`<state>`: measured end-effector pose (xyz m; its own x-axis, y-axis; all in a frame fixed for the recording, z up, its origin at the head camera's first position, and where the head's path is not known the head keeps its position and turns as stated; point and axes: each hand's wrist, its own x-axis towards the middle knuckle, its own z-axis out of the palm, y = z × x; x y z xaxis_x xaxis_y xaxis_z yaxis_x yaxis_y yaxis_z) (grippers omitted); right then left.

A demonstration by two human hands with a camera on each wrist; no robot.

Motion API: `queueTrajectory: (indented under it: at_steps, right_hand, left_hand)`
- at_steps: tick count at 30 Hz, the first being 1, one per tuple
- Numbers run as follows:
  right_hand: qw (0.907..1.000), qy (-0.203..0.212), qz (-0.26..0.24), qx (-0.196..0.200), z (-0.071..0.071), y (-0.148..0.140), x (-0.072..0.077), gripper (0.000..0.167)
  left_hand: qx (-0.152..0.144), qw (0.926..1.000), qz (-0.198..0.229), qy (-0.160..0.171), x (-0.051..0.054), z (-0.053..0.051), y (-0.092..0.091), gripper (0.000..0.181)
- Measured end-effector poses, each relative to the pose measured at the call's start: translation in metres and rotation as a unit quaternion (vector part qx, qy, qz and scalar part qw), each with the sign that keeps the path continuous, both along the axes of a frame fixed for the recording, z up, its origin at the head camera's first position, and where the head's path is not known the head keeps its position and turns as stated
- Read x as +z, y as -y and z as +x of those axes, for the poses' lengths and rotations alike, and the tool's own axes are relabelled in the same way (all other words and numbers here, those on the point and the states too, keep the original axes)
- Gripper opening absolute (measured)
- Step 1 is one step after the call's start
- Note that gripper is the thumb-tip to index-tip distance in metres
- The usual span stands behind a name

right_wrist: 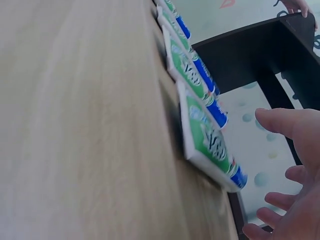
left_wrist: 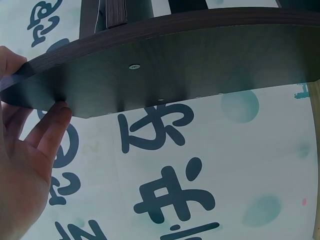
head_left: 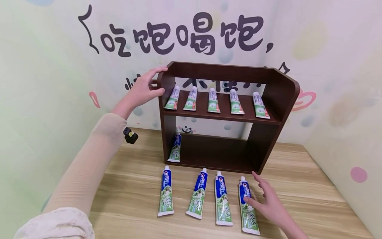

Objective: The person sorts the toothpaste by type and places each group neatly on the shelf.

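Note:
My left hand (head_left: 145, 87) holds the left side panel of a dark brown two-tier shelf (head_left: 222, 114). In the left wrist view the thumb and fingers of this hand (left_wrist: 22, 170) lie around the panel's edge. My right hand (head_left: 270, 202) hovers over the right side of the rightmost toothpaste tube (head_left: 249, 212), its thumb and fingers spread apart. The right wrist view shows that hand (right_wrist: 300, 180) apart from the nearest tube (right_wrist: 210, 140). Several blue-and-green toothpaste tubes (head_left: 166, 196) lie in a row before the shelf, caps toward it. Another such tube (head_left: 175, 149) leans at the lower tier's left end.
On the upper tier stand several smaller white-and-green tubes (head_left: 213, 101), spaced in a row. A small black object (head_left: 130, 136) sits on the wooden table (head_left: 137, 186) left of the shelf. A printed wall (head_left: 191, 30) with large dark characters is close behind.

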<state>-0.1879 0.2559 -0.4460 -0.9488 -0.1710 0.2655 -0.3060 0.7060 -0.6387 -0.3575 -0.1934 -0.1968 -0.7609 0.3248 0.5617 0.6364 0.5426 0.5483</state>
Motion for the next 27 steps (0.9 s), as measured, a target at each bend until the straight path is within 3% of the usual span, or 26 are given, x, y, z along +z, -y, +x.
queueTrajectory:
  at_steps: [15,19,23,27]
  right_hand:
    - [0.9994,0.003,0.023,0.025,0.003,-0.008,-0.013,0.091]
    - [0.9981,0.004,0.058,0.022,0.004,-0.007,-0.017,0.091]
    - [0.9951,0.039,0.090,0.007,0.002,-0.005,-0.018,0.096]
    - [0.9928,0.089,0.079,0.012,0.000,0.000,-0.016,0.098]
  left_hand:
    - [0.004,1.0000,-0.003,-0.001,0.000,0.001,-0.001,0.063]
    - [0.006,1.0000,-0.003,0.001,0.001,0.001,-0.002,0.063]
    - [0.008,1.0000,-0.004,0.003,0.001,0.002,-0.002,0.064]
    - [0.010,0.9999,-0.006,0.003,0.000,0.001,-0.001,0.063]
